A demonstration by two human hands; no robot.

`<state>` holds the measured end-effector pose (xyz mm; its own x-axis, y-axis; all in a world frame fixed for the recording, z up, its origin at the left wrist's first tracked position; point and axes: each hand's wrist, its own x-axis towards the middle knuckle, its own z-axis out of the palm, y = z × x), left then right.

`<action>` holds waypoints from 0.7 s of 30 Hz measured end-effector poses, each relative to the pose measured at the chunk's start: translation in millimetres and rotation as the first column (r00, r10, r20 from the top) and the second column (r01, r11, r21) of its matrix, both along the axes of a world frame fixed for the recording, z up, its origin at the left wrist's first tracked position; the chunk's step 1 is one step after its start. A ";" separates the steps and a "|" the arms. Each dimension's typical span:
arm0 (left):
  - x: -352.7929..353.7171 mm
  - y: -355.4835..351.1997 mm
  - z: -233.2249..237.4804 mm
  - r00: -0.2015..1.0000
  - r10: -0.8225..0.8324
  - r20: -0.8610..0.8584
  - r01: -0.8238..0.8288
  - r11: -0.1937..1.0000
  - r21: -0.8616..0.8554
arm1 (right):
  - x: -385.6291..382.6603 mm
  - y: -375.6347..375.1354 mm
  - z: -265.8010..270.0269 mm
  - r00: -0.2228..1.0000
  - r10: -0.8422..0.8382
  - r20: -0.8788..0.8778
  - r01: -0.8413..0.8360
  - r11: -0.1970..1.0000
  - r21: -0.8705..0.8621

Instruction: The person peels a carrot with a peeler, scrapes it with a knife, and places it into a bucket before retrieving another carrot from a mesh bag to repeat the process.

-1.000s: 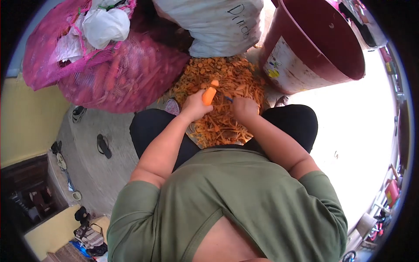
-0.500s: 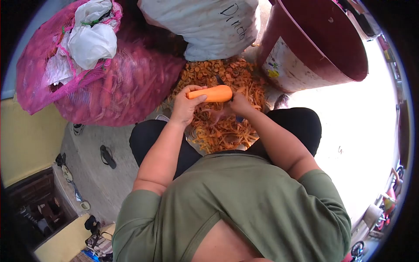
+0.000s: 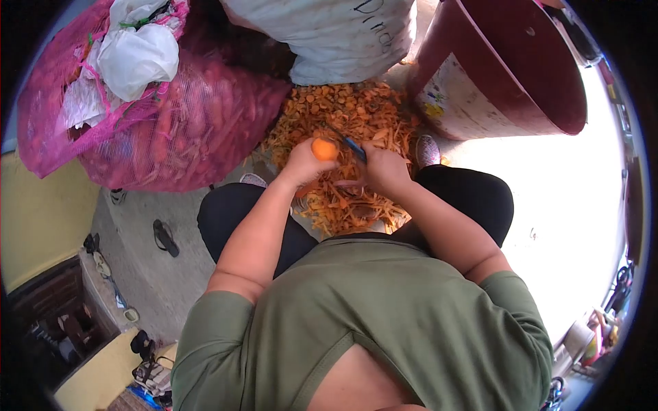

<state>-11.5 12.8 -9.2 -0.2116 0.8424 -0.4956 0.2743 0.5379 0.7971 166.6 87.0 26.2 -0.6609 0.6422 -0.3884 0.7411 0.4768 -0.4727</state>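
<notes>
My left hand (image 3: 306, 166) is closed around a peeled orange carrot (image 3: 324, 148), whose rounded end faces up toward me. Just to its right, my right hand (image 3: 385, 168) grips a blue-handled knife (image 3: 354, 148). The knife's narrow dark blade points up and to the left, near the carrot but seemingly apart from it. Beneath both hands spreads a heap of carrot peelings (image 3: 373, 127), with round slices at its far side. My fingers hide the lower part of the carrot.
A pink mesh sack (image 3: 185, 130) full of carrots stands at the left, with white plastic (image 3: 140, 65) on top. A white sack (image 3: 329, 41) with handwriting lies beyond the heap. At the right is a large dark red bin (image 3: 480, 89). A black sandal (image 3: 164, 238) lies on the floor.
The carrot has turned from lying sideways to pointing end-up at me. My right hand has drawn back slightly from it, and the knife's blue handle now shows.
</notes>
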 end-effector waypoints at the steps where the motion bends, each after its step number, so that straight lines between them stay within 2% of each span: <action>1: -3.5 -1.5 -7.7 0.998 0.065 -0.015 -0.065 0.998 0.020 | 1.0 -2.6 4.4 1.000 0.010 -0.017 -0.010 1.000 0.020; 4: -7.5 -4.6 -17.3 0.994 0.069 -0.082 -0.067 0.998 0.020 | 4.9 -10.7 5.5 0.994 0.108 0.022 -0.110 0.989 0.099; 7: -8.3 -5.0 -13.8 0.994 0.088 -0.061 -0.090 0.996 -0.022 | 6.2 -13.8 -6.5 0.996 0.085 -0.012 -0.082 0.984 0.156; 16: -10.8 -1.5 -13.4 0.987 0.015 -0.159 -0.018 1.000 -0.014 | 4.7 -11.3 -16.5 0.992 0.127 -0.005 -0.125 0.984 0.123; 19: -7.9 -1.3 -6.7 0.999 0.026 -0.046 -0.025 1.000 0.017 | 1.0 -12.5 -14.4 0.989 0.147 0.007 -0.146 0.974 0.172; 21: -5.5 -0.9 0.9 0.998 0.009 -0.055 -0.010 1.000 -0.013 | -0.9 -14.5 -17.7 0.990 0.141 -0.016 -0.133 0.964 0.232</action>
